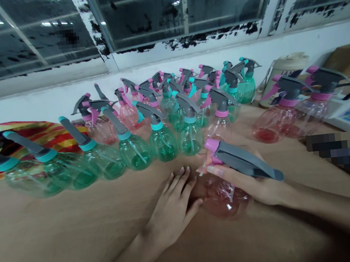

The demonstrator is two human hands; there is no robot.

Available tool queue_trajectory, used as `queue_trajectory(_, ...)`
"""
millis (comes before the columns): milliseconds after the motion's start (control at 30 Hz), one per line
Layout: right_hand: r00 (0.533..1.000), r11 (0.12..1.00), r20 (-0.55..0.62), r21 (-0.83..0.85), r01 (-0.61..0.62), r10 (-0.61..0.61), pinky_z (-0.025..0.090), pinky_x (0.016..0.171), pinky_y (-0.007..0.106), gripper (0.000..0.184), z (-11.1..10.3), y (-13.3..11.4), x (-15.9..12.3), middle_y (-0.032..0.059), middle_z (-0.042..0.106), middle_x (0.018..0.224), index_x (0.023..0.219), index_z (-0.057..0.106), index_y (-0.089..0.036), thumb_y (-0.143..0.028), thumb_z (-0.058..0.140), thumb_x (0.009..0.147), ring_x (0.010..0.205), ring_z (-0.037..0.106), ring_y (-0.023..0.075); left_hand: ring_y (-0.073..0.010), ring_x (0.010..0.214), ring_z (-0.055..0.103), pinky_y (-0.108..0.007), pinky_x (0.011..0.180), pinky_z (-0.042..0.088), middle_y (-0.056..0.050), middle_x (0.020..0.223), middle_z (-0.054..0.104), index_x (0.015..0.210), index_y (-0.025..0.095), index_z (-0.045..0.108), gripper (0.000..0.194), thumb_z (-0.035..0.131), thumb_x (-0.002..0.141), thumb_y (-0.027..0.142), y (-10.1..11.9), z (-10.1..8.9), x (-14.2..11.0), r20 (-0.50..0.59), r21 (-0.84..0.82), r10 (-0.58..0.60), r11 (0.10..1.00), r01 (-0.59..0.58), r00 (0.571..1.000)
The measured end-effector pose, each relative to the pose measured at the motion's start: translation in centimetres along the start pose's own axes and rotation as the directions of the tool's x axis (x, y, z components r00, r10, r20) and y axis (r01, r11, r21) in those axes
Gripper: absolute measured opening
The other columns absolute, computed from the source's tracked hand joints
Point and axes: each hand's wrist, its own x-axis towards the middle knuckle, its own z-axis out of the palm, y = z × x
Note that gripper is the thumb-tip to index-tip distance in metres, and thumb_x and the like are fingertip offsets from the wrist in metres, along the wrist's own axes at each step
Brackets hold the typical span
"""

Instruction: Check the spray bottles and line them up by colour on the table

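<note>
Right of center, the right hand (246,182) closes around the neck of a pink spray bottle (226,202), hiding its collar; the nozzle points upper left, the long axis roughly upright. The left hand (173,208) lies loosely spread on the worktop (80,237). Upper right, a partly covered tub (284,71) shows "JAM".

The left hand (170,208) is bare, with slender fingers and smooth nails (187,169) that reach a little past the fingertips. The right hand (256,186) is bare as well, its long thumb ending in a rounded nail. Both the left forearm (122,259) and the right forearm (330,210) are slim and uncovered as far as the view shows them.
</note>
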Motion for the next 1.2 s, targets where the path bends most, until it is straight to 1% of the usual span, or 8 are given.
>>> queue_trajectory(167,0.999,0.998,-0.035,-0.048,-0.029,0.027,0.050,0.057,0.026,0.021,0.10,-0.10,-0.41,-0.0018,0.061,0.064,0.073,0.061,-0.022,-0.035,0.055,0.088,0.059,0.060,0.0139,-0.0293,0.130,0.043,-0.049,0.106,0.035,-0.015,0.142,0.046,0.134,0.011,0.046,0.049,0.041,0.099,0.044,-0.15,0.31,-0.18,0.004,0.013,0.004,1.000,-0.004,1.000)
queue_trajectory(300,0.998,0.996,-0.050,-0.075,-0.050,0.047,0.048,0.054,0.025,0.028,0.03,-0.08,-0.66,-0.0017,0.059,0.061,0.067,0.058,-0.021,-0.038,0.054,0.089,0.056,0.058,0.0129,-0.0298,0.130,0.043,-0.048,0.106,0.035,-0.015,0.141,0.047,0.134,0.011,0.047,0.049,0.042,0.098,0.045,-0.17,0.44,-0.18,-0.015,0.032,0.006,0.999,-0.005,1.000)
queue_trajectory(400,0.998,0.998,0.004,-0.014,-0.056,0.056,0.050,0.058,0.025,0.023,-0.13,-0.01,-0.48,-0.0016,0.062,0.067,0.072,0.060,-0.022,-0.037,0.055,0.088,0.062,0.061,0.0132,-0.0294,0.131,0.042,-0.048,0.107,0.035,-0.015,0.141,0.047,0.131,0.011,0.049,0.047,0.042,0.098,0.044,-0.08,0.20,-0.11,-0.012,0.031,0.003,1.000,-0.002,1.000)
queue_trajectory(467,0.998,0.997,0.036,0.054,-0.059,0.057,0.054,0.069,0.026,0.014,-0.19,0.11,-0.27,-0.0008,0.066,0.077,0.081,0.063,-0.023,-0.033,0.057,0.087,0.072,0.065,0.0142,-0.0284,0.132,0.041,-0.048,0.108,0.034,-0.015,0.142,0.046,0.132,0.011,0.048,0.047,0.043,0.098,0.043,-0.02,-0.04,-0.04,0.004,0.017,0.001,1.000,-0.001,1.000)
queue_trajectory(600,0.997,0.993,0.014,0.086,-0.074,0.073,0.054,0.083,0.029,0.013,-0.12,0.45,-0.23,0.0010,0.070,0.092,0.095,0.065,-0.025,-0.030,0.059,0.085,0.092,0.067,0.0173,-0.0261,0.133,0.039,-0.047,0.110,0.031,-0.013,0.144,0.043,0.136,0.013,0.044,0.048,0.044,0.098,0.042,0.02,-0.26,0.06,0.026,-0.010,-0.004,1.000,0.004,1.000)
queue_trajectory(767,0.997,0.998,-0.057,-0.037,-0.049,0.047,0.055,0.065,0.026,0.010,0.01,0.49,-0.67,-0.0008,0.068,0.076,0.086,0.064,-0.023,-0.031,0.058,0.085,0.069,0.065,0.0155,-0.0263,0.136,0.035,-0.047,0.111,0.029,-0.014,0.146,0.041,0.136,0.012,0.043,0.049,0.047,0.097,0.041,-0.06,-0.09,0.05,0.046,-0.009,-0.004,1.000,0.004,0.999)
queue_trajectory(967,0.995,0.995,-0.044,-0.026,-0.092,0.091,0.053,0.057,0.027,0.011,0.08,0.34,-0.62,-0.0025,0.062,0.065,0.081,0.064,-0.025,-0.033,0.058,0.085,0.060,0.061,0.0153,-0.0272,0.135,0.036,-0.048,0.110,0.031,-0.015,0.145,0.041,0.135,0.012,0.045,0.047,0.045,0.098,0.041,-0.09,0.07,-0.05,0.019,-0.007,0.001,1.000,-0.001,1.000)
queue_trajectory(1200,0.995,0.994,-0.023,0.046,-0.100,0.101,0.057,0.069,0.029,0.012,-0.03,0.04,-0.50,-0.0004,0.071,0.082,0.094,0.067,-0.026,-0.029,0.060,0.084,0.075,0.068,0.0174,-0.0282,0.134,0.038,-0.048,0.108,0.033,-0.015,0.145,0.042,0.134,0.011,0.045,0.047,0.049,0.096,0.039,0.04,-0.09,0.02,0.029,0.010,0.001,1.000,-0.001,1.000)
